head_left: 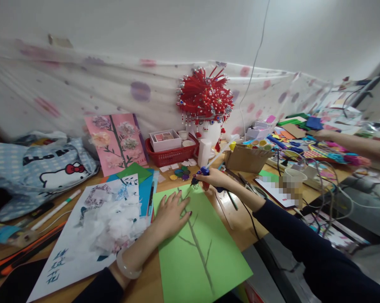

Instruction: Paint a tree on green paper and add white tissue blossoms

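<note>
In the head view, the left hand (171, 216) lies flat on the green sheet (205, 252), its grip released and fingers spread; the sheet, bearing a drawn dark stem, reaches the worktop's (152, 277) near edge. The right hand (216, 179) has its grip closed around a blue glue gun (205, 171) over the sheet's far edge, a white stick slanting from it. Left of the green sheet, a white floral sheet (91, 235) carries dark handwritten characters in its near left corner, too small to read. Behind it, a pink floral panel (115, 143) shows tiny red lettering, also illegible. Toward the worktop's left edge, a blue checked bag (41, 168) shows partial black letters, "LLO", above a red-bowed cat figure. Near the far right corner, another person's arm (354, 141) reaches over coloured craft pieces (325, 151).
</note>
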The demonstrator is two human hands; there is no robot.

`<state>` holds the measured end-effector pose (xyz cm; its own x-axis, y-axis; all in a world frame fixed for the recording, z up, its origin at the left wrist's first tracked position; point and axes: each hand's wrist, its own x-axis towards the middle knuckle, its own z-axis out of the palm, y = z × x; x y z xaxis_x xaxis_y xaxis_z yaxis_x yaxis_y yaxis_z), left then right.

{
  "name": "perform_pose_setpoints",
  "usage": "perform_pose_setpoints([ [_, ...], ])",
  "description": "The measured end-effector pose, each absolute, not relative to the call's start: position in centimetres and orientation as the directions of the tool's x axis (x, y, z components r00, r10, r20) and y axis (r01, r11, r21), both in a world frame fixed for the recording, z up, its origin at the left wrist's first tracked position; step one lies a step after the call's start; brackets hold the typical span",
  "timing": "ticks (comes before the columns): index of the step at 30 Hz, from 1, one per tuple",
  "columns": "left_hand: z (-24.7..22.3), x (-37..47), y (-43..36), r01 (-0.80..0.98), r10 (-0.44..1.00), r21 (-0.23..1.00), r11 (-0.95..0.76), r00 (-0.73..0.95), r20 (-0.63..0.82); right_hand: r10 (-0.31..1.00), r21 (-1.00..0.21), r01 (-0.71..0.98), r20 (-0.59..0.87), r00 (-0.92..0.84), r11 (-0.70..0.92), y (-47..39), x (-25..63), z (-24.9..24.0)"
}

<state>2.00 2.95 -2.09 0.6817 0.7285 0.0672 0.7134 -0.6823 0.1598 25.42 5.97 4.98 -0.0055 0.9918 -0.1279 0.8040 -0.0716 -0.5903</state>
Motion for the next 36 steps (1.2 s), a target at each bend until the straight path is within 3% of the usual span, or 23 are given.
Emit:
perform_pose_setpoints([
  [20,-2.0,2.0,3.0,0.710,0.724,0.152,-0.688,0.686,0.070,0.997,-0.620,0.784,-0.078,-0.015,-0.037,6.2,26.4,4.5],
  [36,-2.0,2.1,2.9,0.714,0.729,0.161,-0.682,0.682,0.063,0.993,-0.561,0.824,-0.115,0.009,-0.072,5.0,26.2,5.2],
])
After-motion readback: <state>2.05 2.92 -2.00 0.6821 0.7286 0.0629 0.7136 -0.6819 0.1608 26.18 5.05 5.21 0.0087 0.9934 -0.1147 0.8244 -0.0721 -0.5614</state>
